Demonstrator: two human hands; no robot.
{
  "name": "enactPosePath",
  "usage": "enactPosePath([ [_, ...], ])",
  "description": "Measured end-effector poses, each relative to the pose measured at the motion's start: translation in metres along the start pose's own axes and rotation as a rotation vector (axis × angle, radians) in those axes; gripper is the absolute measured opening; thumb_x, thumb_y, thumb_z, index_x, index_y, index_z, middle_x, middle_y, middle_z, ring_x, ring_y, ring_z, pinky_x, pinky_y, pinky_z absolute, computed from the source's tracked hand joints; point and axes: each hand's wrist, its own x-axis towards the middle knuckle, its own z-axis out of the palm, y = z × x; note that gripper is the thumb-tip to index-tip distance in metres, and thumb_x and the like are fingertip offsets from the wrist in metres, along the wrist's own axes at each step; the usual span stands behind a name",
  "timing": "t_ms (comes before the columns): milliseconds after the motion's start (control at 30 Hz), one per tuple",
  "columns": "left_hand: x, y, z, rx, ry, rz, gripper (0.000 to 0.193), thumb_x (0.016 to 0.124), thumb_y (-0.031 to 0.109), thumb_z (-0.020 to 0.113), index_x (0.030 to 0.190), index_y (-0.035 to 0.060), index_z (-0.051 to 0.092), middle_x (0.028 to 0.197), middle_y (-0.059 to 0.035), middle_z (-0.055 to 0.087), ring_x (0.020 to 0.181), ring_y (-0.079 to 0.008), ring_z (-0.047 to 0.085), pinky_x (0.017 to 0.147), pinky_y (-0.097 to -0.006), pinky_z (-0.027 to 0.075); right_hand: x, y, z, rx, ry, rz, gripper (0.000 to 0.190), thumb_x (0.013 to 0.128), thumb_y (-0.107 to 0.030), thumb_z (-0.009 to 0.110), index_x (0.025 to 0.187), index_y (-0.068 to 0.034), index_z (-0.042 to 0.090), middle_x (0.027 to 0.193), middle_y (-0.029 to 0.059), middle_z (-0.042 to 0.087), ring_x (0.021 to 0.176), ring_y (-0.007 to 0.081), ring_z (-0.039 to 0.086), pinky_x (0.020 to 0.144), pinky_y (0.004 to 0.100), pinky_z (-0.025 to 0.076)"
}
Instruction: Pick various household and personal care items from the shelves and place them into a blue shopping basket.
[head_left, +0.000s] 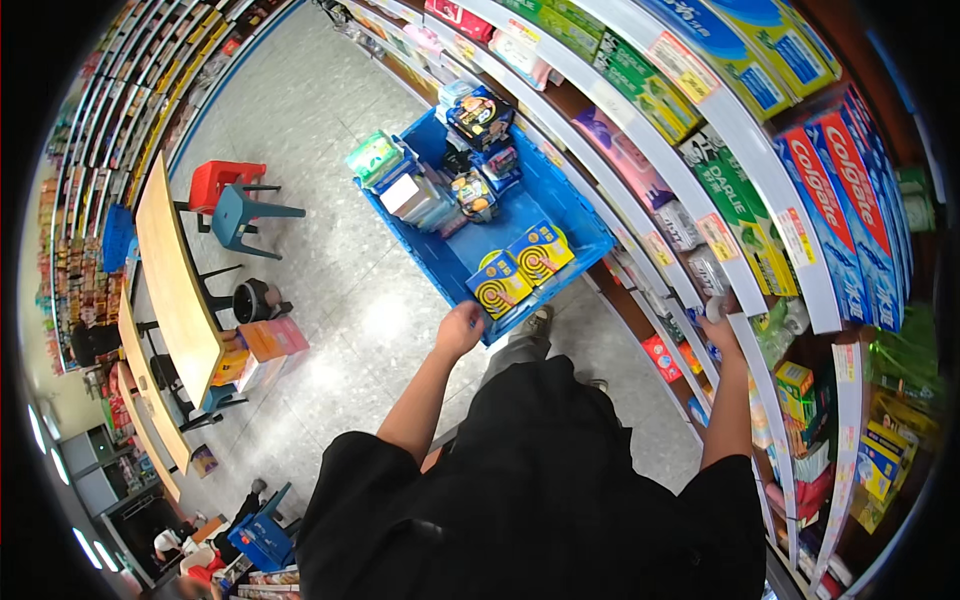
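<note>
A blue plastic crate (409, 251) is in front of me, angled, beside the shelving. My left hand (459, 330) is at its near left corner, with the fingers curled on the rim. Two yellow-and-blue boxes with coil pictures (534, 259) lie at the crate's near end. Packaged goods (420, 199) are piled at its far end, among them a black-and-blue pack (480, 116) and a green-and-white pack (375, 157). My right hand (720, 334) reaches into the shelf at my right, by a small whitish item (715, 308); its fingers are partly hidden, and a grip is unclear.
Darlie (731, 195) and Colgate toothpaste boxes (840, 202) fill the right shelves (739, 277). At left stand wooden-topped tables (176, 292), a red stool (217, 184), a teal stool (244, 217), a black bin (253, 300) and cartons (270, 349). People (187, 551) are at lower left.
</note>
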Motion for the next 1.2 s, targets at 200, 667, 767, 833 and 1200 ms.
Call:
enactPosePath([
  [200, 0.083, -0.013, 0.014, 0.207, -0.09, -0.119, 0.044, 0.079, 0.027, 0.071, 0.113, 0.0026, 0.058, 0.112, -0.0187, 0.063, 0.109, -0.0359, 0.06, 0.091, -0.0454, 0.05, -0.083, -0.086, -0.046, 0.112, 0.184, 0.002, 0.065, 0.079, -0.027, 0.074, 0.133, 0.0, 0.05, 0.138, 0.0248, 0.05, 0.127, 0.0429, 0.047, 0.108, 0.048, 0.037],
  [667, 0.176, -0.089, 0.083, 0.567, -0.49, -0.307, 0.068, 0.077, 0.029, 0.078, 0.131, 0.004, 0.047, 0.13, -0.0194, 0.056, 0.122, -0.0367, 0.056, 0.101, -0.0454, 0.047, -0.306, -0.091, 0.027, 0.216, -0.092, 0.143, 0.025, 0.078, -0.012, 0.068, 0.1, -0.004, 0.058, 0.101, 0.0154, 0.06, 0.098, 0.0365, 0.057, 0.084, 0.046, 0.047],
  [767, 0.175, -0.137, 0.077, 0.575, -0.338, -0.244, 0.05, 0.08, 0.035, 0.074, 0.121, 0.0065, 0.061, 0.125, -0.0181, 0.061, 0.116, -0.0346, 0.059, 0.097, -0.042, 0.05, -0.291, -0.095, 0.036, 0.276, -0.13, 0.146, 0.021, 0.079, -0.011, 0.068, 0.096, -0.004, 0.059, 0.099, 0.0149, 0.06, 0.097, 0.036, 0.058, 0.084, 0.0451, 0.048],
  [833, 0.17, -0.131, 0.07, 0.611, -0.264, -0.093, 0.047, 0.077, 0.036, 0.076, 0.113, 0.0072, 0.066, 0.12, -0.0161, 0.065, 0.109, -0.0332, 0.063, 0.092, -0.0416, 0.051, -0.28, -0.108, 0.034, 0.332, -0.068, 0.115, 0.019, 0.079, -0.011, 0.069, 0.094, -0.004, 0.058, 0.096, 0.0149, 0.06, 0.094, 0.0362, 0.058, 0.082, 0.0448, 0.048],
  [1200, 0.151, 0.027, -0.047, 0.069, -0.39, 0.077, 0.032, 0.072, 0.026, 0.081, 0.088, 0.002, 0.067, 0.08, -0.0094, 0.068, 0.076, -0.0187, 0.062, 0.07, -0.0357, 0.049, -0.257, -0.117, 0.016, 0.472, 0.047, 0.004, 0.019, 0.077, -0.019, 0.069, 0.09, -0.006, 0.064, 0.094, 0.0166, 0.064, 0.092, 0.0375, 0.062, 0.079, 0.0444, 0.052],
])
